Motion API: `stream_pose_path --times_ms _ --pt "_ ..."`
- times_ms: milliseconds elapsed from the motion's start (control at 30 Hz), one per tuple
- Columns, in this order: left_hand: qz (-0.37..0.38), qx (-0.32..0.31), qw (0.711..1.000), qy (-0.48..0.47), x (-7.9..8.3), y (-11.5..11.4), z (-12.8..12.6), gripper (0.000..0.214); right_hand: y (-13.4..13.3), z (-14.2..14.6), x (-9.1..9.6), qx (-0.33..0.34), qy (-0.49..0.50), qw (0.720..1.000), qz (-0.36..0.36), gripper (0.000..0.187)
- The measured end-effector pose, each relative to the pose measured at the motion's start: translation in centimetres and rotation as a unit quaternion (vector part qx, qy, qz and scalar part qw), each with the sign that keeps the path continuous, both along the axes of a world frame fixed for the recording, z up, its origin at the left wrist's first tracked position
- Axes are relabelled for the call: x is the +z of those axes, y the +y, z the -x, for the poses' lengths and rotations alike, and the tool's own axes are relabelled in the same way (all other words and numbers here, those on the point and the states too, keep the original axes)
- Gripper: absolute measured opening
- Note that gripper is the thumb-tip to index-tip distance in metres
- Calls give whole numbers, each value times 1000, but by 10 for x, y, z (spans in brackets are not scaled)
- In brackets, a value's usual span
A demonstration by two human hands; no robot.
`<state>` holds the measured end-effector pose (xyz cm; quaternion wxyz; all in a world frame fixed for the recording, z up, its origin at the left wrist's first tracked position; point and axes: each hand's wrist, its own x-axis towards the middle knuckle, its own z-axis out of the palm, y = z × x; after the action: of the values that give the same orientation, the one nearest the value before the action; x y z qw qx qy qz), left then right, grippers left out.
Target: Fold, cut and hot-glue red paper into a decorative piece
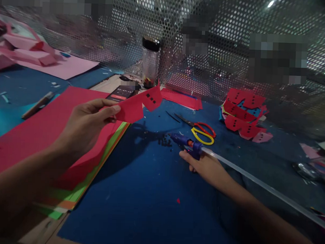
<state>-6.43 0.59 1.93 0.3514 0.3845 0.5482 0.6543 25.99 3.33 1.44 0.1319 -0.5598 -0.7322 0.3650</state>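
My left hand pinches a red folded paper piece by its left end, held up above the table. Several small black squares form a row on its right part. In my right hand is a blue glue gun, with a long clear glue stick running out of its back toward the lower right. The gun's tip points left, just above a scatter of small black bits on the blue surface. Scissors with red and yellow handles lie right behind the gun.
Stacked coloured sheets lie at left, with a cutter on them. A phone and a clear jar stand before the perforated metal screen. Red strips lie behind; finished-looking red paper pieces are piled at right.
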Motion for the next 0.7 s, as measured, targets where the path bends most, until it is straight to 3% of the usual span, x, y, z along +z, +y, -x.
stream_pose_path --times_ms 300,700 --pt "7 -11 1000 -5 -1 1 -3 14 5 1 1 36 -45 998 -5 44" --pt "13 -23 1000 0 1 -2 -5 10 5 1 -2 54 -14 998 -35 37"
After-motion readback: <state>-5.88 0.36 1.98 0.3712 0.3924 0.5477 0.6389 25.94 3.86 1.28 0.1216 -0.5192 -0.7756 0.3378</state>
